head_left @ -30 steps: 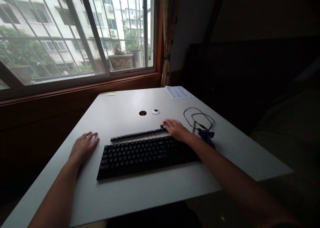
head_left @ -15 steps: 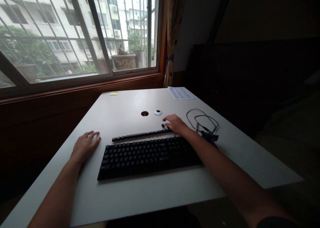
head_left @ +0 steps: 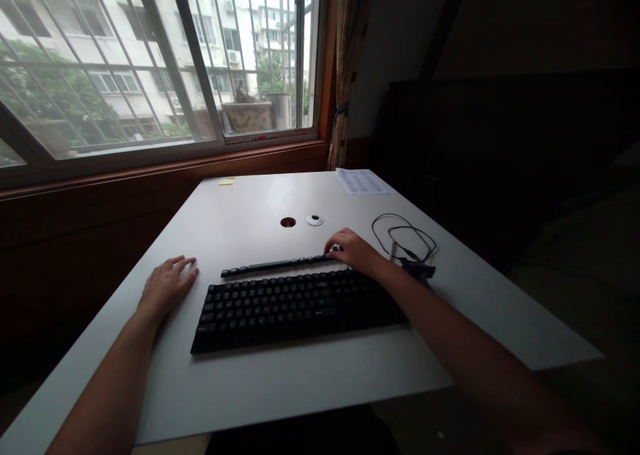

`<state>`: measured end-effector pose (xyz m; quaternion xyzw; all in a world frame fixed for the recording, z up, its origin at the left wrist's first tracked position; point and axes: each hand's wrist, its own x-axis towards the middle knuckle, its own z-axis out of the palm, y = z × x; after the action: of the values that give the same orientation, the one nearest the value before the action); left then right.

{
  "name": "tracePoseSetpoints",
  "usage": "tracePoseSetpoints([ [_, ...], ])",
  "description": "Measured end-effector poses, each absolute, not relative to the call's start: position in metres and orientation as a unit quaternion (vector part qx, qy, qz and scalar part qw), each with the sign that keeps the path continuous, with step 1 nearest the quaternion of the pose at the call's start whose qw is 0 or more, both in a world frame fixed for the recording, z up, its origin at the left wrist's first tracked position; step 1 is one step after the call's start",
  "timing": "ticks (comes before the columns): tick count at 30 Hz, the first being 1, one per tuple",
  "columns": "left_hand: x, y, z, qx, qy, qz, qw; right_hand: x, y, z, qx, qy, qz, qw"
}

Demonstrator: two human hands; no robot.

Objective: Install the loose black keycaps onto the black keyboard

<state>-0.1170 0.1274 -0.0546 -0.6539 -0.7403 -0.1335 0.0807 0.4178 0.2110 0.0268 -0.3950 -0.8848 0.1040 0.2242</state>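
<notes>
A black keyboard [head_left: 280, 312] lies on the white table [head_left: 280, 388] in front of me, its keys in rows. Just behind it runs a line of loose black keycaps [head_left: 280, 264], a long one among them. At the right end of that line my right hand [head_left: 350, 250] is closed, thumb and forefinger pinched together on a small black keycap that the fingers mostly cover. My left hand [head_left: 167, 283] rests flat on the table left of the keyboard, fingers stretched out, holding nothing. My right forearm hides part of the keyboard's right end.
A coiled black cable [head_left: 407, 232] and a small purple thing [head_left: 420, 270] lie to the right. Behind the keycaps are a round table hole [head_left: 288, 222] and its white cover [head_left: 315, 220]. Printed paper [head_left: 364, 182] and a yellow note [head_left: 226, 181] lie at the far edge.
My right hand's thumb and forefinger, apart before, have closed on the small keycap behind the keyboard. The left hand stays flat in place. The whole view has shifted slightly.
</notes>
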Motion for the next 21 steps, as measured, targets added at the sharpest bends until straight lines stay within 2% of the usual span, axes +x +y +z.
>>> tracePoseSetpoints([
  [7,-0.117,0.127,-0.054,-0.657,-0.737,-0.138,0.078,0.459,0.118,0.026,-0.346,-0.88,0.185,0.268],
  [21,-0.117,0.128,-0.052,-0.658,-0.74,-0.127,0.064,0.463,0.085,0.01,-0.348,-0.89,0.12,0.269],
])
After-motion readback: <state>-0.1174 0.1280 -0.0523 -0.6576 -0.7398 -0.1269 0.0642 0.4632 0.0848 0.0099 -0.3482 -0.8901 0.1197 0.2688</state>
